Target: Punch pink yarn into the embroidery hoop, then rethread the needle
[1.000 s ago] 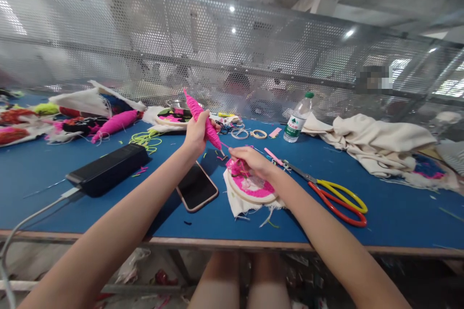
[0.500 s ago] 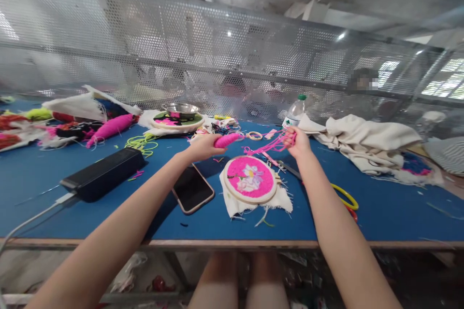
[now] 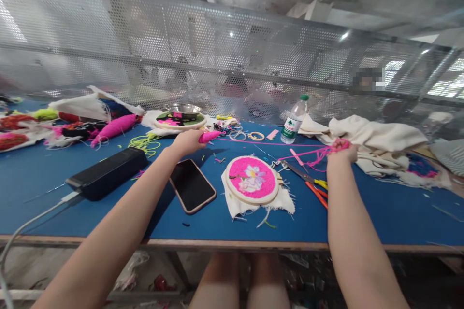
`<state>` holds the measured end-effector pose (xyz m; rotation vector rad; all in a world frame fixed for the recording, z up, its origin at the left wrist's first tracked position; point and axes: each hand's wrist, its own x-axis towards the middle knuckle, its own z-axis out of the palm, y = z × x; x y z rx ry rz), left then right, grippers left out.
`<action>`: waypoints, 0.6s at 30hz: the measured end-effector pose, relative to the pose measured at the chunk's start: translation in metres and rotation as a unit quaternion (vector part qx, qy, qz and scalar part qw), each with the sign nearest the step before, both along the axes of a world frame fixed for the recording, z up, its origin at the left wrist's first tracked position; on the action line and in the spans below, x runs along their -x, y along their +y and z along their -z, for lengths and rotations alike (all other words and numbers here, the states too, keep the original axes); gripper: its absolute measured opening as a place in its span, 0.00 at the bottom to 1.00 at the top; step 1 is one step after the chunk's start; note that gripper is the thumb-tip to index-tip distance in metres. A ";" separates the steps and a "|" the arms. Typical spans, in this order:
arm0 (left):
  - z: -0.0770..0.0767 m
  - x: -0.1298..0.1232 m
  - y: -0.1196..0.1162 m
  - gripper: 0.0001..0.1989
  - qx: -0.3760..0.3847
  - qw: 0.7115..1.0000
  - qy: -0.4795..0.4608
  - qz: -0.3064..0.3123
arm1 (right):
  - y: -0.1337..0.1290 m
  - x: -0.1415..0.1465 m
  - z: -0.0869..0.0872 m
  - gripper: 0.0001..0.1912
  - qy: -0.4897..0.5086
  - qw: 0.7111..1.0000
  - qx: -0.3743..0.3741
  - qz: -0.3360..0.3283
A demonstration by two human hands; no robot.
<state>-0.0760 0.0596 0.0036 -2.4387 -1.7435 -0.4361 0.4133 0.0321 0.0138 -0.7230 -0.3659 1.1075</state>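
My left hand [image 3: 189, 143] is closed round a pink yarn bundle [image 3: 210, 137], whose tapered end points right. Over on the right, my right hand [image 3: 341, 149] grips loose pink yarn [image 3: 318, 157], with loops hanging beside the fingers. A pink strand stretches between the two hands above the blue table [image 3: 290, 227]. In front of me lies an embroidery hoop [image 3: 253, 179] with a white flower on pink, its white cloth spread beneath. Scissors [image 3: 308, 178] with orange and yellow handles rest between the hoop and my right forearm.
A phone [image 3: 193, 186] and a black box [image 3: 107, 174] with a white cable lie left. Behind are a water bottle [image 3: 293, 120], a metal bowl [image 3: 183, 110] on another hoop, and a small ring [image 3: 255, 136]. Cream cloth [image 3: 377, 135] is heaped right.
My right hand has moved right, pulling the pink yarn out into a long strand and uncovering the bottle and scissors. My left hand has shifted slightly left with the bundle.
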 end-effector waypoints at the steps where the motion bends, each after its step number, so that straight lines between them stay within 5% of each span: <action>1: 0.000 -0.003 -0.001 0.16 -0.002 1.000 -0.002 0.012 | 0.004 0.007 -0.004 0.14 0.003 0.999 -0.010 0.033; 5: -0.006 -0.017 -0.012 0.14 -0.037 0.998 -0.003 0.049 | 0.016 0.054 -0.015 0.11 -0.048 0.995 -0.041 0.076; 10: -0.013 -0.038 -0.029 0.13 -0.076 0.995 0.011 0.059 | 0.004 0.148 -0.009 0.06 -0.136 0.982 -0.048 -0.122; 14: -0.013 -0.052 -0.037 0.13 -0.097 0.993 0.021 0.070 | -0.017 0.216 0.010 0.13 -0.275 0.870 -0.092 -0.399; 18: -0.011 -0.056 -0.039 0.14 -0.084 0.993 0.033 0.081 | -0.024 0.239 0.025 0.06 -0.306 0.830 -0.063 -0.462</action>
